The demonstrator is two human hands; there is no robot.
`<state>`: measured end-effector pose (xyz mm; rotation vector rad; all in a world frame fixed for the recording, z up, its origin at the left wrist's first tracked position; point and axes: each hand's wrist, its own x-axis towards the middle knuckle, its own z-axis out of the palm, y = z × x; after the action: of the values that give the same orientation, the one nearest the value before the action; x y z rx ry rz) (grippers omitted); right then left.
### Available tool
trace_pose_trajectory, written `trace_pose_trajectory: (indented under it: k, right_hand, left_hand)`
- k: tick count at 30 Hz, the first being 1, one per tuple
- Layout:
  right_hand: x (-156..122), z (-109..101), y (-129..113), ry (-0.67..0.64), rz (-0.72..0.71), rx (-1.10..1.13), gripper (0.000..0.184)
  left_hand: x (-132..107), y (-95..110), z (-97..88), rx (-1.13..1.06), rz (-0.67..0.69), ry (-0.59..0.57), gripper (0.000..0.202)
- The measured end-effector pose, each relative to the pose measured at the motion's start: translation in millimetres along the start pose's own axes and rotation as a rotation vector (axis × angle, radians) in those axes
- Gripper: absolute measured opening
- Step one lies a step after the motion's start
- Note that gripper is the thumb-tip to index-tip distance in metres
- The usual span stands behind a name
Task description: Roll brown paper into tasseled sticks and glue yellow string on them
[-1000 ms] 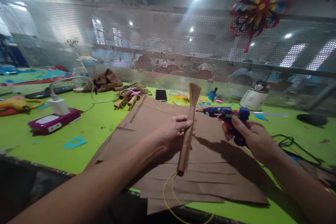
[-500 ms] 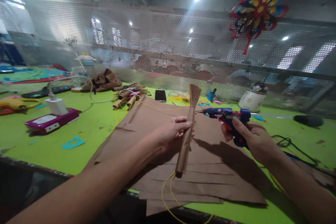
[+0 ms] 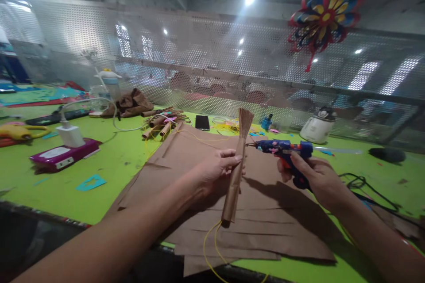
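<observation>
My left hand (image 3: 221,170) is closed around the middle of a rolled brown paper tube (image 3: 233,190), whose upper end fans out into a fringe like a small broom. A yellow cord (image 3: 206,247) hangs in a loop from its lower end. In my right hand (image 3: 315,177) is a blue hot glue gun (image 3: 282,147), gripped by its handle, with a clear glue stick poking out of the back. Its nozzle points left, at or very close to the tube just below the fringe; whether it touches I cannot tell. Brown paper sheets (image 3: 206,212) lie stacked beneath both hands.
Several finished-looking paper rolls (image 3: 162,124) lie behind on the green table (image 3: 126,159), beside a phone (image 3: 202,122). A purple power strip (image 3: 64,154) with a white plug stands left. A white kettle-like bottle (image 3: 318,126) and a black cable (image 3: 368,190) are at right.
The glue gun has moved slightly left and down, its nozzle now nearer the paper tube. My left hand keeps its hold on the tube.
</observation>
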<state>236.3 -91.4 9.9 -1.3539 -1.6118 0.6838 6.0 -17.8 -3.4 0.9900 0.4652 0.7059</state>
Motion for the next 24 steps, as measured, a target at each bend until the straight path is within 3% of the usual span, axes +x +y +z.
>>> trace_pose_trajectory:
  k: [5,12,24]
  right_hand:
    - [-1.6,0.3,-2.9,-0.058,-0.003,0.035,0.041]
    - [1.7,2.3,0.0,0.029,-0.042,0.046,0.039]
    - [-2.8,-1.0,-3.7,-0.006,-0.066,0.019,0.04]
  left_hand:
    - [-2.8,3.3,5.4,-0.026,0.014,0.046,0.012]
    - [-2.3,3.7,3.8,-0.043,0.006,0.008,0.013]
    - [-2.5,6.7,2.0,-0.027,0.002,0.011,0.012]
